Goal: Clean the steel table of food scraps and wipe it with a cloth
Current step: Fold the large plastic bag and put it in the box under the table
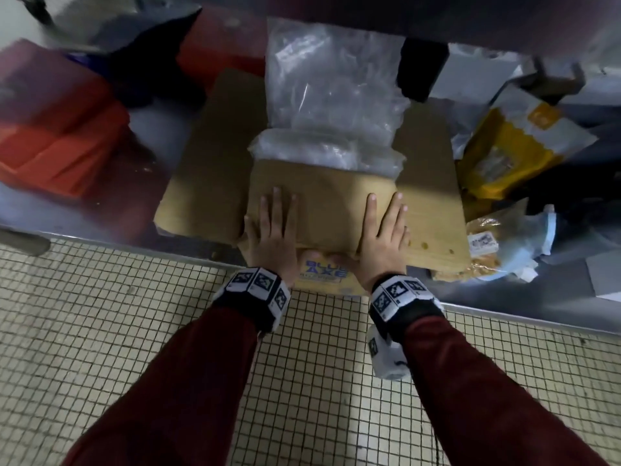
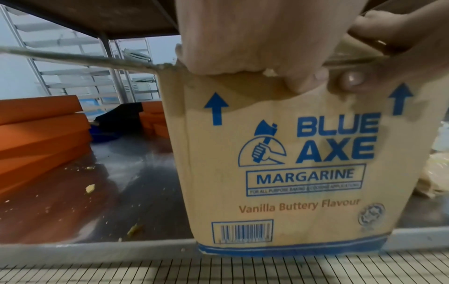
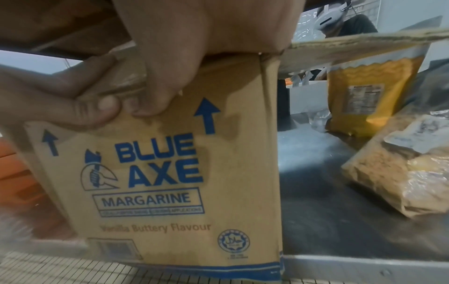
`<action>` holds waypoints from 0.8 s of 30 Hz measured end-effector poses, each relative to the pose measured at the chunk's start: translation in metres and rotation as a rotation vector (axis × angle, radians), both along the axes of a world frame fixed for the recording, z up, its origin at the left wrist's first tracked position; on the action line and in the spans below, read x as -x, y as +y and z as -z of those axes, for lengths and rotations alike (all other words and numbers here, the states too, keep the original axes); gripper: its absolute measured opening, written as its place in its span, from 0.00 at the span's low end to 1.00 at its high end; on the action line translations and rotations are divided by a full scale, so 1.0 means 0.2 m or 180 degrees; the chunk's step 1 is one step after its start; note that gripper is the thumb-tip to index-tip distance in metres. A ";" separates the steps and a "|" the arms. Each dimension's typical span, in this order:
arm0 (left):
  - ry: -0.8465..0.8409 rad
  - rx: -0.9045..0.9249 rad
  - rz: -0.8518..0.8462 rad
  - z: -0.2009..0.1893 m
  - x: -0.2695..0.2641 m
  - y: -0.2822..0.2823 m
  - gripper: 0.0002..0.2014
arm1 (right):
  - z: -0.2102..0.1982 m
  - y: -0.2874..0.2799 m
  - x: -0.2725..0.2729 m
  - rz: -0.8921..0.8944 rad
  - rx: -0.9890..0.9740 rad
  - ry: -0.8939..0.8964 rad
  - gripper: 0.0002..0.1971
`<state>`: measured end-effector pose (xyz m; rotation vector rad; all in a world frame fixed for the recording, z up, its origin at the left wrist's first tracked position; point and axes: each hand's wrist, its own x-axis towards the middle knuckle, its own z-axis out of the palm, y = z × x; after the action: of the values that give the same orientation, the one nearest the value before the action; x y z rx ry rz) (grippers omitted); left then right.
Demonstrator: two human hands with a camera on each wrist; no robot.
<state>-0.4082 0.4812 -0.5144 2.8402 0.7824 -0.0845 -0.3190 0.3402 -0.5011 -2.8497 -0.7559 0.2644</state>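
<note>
Both hands on cardboard margarine box (image 1: pixel 322 200) at near edge of steel table (image 1: pixel 84 227). Left hand (image 1: pixel 274 230) flat on folded top flap, fingers straight, thumb hooked under flap lip over front panel. Right hand (image 1: pixel 386 233) same on other side, thumb pinching flap edge. Clear plastic liner (image 1: pixel 332 105) spills from box top. Crumbs (image 2: pixel 90 188) scattered on table left of box; orange trays (image 1: pixel 57 156) stacked beyond. Yellow packet (image 1: pixel 510 146), possibly flour, to right

steel table (image 1: pixel 100 227), margarine box (image 2: pixel 291 173), crumbs (image 2: pixel 90 188)
</note>
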 end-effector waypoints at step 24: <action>0.1636 0.0616 0.0768 -1.51 0.32 -0.38 0.17 | -1.38 -0.21 0.47 -0.0177 0.0925 0.1574 0.18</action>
<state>-0.4725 0.4060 -0.2133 2.7310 0.4699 -0.8996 -0.4127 0.2979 -0.2250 -2.8223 -0.7349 1.1179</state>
